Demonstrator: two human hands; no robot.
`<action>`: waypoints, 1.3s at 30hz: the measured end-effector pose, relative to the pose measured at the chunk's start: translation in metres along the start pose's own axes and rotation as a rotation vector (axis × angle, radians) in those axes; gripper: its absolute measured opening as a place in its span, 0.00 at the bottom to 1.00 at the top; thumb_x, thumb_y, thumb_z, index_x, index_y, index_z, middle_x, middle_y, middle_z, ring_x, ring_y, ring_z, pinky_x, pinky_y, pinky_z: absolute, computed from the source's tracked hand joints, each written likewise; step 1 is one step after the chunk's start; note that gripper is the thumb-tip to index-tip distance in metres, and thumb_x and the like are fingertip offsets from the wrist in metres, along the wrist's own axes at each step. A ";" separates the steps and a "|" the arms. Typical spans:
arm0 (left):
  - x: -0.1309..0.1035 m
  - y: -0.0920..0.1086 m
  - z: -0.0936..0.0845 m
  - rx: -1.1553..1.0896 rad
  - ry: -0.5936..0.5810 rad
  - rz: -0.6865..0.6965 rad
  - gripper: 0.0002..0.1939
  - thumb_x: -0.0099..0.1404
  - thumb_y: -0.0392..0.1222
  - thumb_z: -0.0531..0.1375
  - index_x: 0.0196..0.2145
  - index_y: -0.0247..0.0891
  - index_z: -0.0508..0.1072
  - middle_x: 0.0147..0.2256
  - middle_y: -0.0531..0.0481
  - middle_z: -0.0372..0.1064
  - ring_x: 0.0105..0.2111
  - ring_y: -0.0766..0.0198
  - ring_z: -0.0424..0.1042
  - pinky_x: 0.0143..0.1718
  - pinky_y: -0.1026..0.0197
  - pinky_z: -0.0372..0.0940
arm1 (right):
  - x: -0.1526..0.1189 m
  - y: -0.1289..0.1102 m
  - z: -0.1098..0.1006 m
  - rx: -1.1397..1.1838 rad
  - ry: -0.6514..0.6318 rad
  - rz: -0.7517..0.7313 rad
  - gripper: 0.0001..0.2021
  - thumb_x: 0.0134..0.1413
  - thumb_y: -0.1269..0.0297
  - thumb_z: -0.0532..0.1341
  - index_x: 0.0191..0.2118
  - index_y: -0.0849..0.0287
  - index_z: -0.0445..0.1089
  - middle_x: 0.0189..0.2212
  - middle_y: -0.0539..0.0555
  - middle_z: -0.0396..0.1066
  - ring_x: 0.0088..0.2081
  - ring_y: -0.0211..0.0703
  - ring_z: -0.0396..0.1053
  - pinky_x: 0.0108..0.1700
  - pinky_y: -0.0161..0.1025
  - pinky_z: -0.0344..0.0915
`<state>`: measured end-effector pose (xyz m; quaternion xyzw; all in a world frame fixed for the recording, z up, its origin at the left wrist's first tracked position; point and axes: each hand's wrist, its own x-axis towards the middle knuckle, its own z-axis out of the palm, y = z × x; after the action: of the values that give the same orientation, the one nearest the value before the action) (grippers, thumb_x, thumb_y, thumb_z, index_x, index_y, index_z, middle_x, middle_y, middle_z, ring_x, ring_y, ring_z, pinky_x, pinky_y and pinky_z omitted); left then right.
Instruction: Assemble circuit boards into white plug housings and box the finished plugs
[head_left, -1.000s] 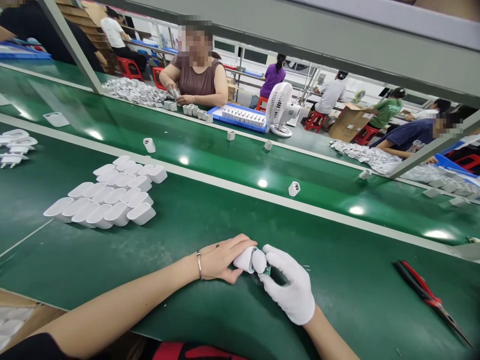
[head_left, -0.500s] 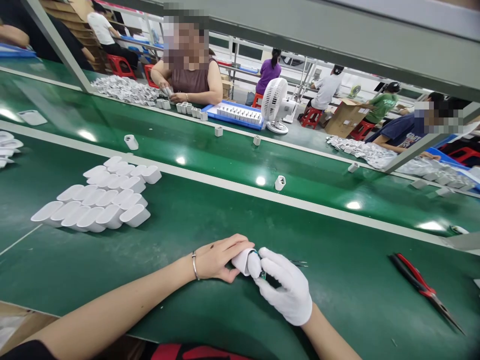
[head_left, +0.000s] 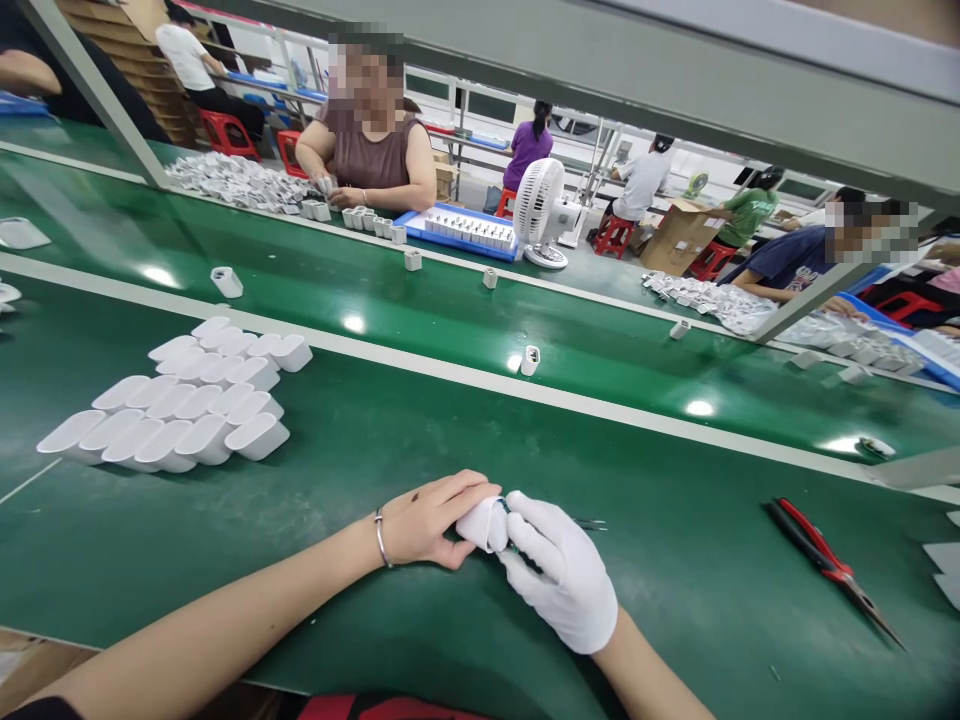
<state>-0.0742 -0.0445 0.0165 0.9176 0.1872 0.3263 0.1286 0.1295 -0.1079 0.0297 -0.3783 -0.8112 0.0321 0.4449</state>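
My bare left hand (head_left: 439, 520), with a bangle at the wrist, is closed round a white plastic housing (head_left: 478, 524) over the green bench. The housing's open end faces right. My right hand (head_left: 564, 568), in a white glove, pinches a circuit board (head_left: 511, 543) at that opening; the board is partly inside the housing and mostly hidden by the gloved fingers. Thin dark tips of a tool (head_left: 592, 525), perhaps tweezers, show on the bench behind the glove. Long-nose pliers (head_left: 829, 560) with red and black handles lie to the right.
Several white housings (head_left: 180, 400) stand grouped at the left. Beyond a pale rail (head_left: 420, 375), small white units (head_left: 531, 360) sit on a green belt. Across it are a co-worker (head_left: 367, 150), a blue tray (head_left: 457, 235) and a fan (head_left: 541, 210). A grey beam (head_left: 600, 70) crosses overhead.
The circuit board has gone a little deeper into the housing, my gloved fingers closer to its opening. White units on the belt have shifted left, and the whole view has moved slightly.
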 end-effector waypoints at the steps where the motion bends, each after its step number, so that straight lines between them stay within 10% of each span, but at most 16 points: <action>1: 0.000 0.001 0.000 0.011 0.012 0.009 0.30 0.54 0.35 0.54 0.55 0.33 0.55 0.43 0.38 0.63 0.42 0.56 0.68 0.41 0.58 0.69 | -0.002 -0.001 0.001 0.038 0.003 0.035 0.26 0.48 0.76 0.61 0.53 0.50 0.64 0.46 0.58 0.71 0.44 0.48 0.71 0.42 0.45 0.71; 9: 0.004 0.009 0.004 -0.052 0.107 0.004 0.28 0.54 0.38 0.53 0.54 0.32 0.57 0.42 0.38 0.65 0.40 0.55 0.69 0.38 0.56 0.69 | 0.008 -0.014 -0.001 1.130 0.000 0.844 0.32 0.46 0.53 0.66 0.58 0.46 0.56 0.59 0.57 0.55 0.55 0.51 0.60 0.52 0.50 0.61; 11: 0.005 0.011 0.005 -0.052 0.114 0.031 0.27 0.56 0.39 0.53 0.54 0.32 0.58 0.41 0.39 0.66 0.39 0.54 0.68 0.38 0.54 0.68 | 0.016 -0.018 -0.002 1.269 -0.052 0.935 0.32 0.44 0.52 0.67 0.55 0.50 0.60 0.51 0.58 0.65 0.49 0.48 0.64 0.50 0.49 0.60; 16: 0.002 0.016 0.007 -0.067 0.070 0.023 0.28 0.58 0.42 0.52 0.56 0.31 0.56 0.41 0.38 0.67 0.39 0.54 0.67 0.39 0.53 0.64 | 0.025 -0.023 0.003 1.431 -0.139 0.898 0.29 0.42 0.54 0.68 0.50 0.60 0.64 0.24 0.50 0.66 0.29 0.40 0.61 0.37 0.42 0.59; 39: -0.002 0.010 0.013 -0.151 -0.014 0.007 0.26 0.66 0.53 0.51 0.57 0.40 0.52 0.53 0.36 0.64 0.43 0.58 0.67 0.41 0.58 0.55 | 0.006 -0.025 0.021 1.268 0.033 0.953 0.18 0.39 0.54 0.69 0.37 0.59 0.72 0.32 0.52 0.71 0.34 0.42 0.67 0.39 0.38 0.65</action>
<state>-0.0649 -0.0559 0.0093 0.9081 0.1579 0.3336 0.1977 0.0973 -0.1158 0.0308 -0.3596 -0.3823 0.6695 0.5257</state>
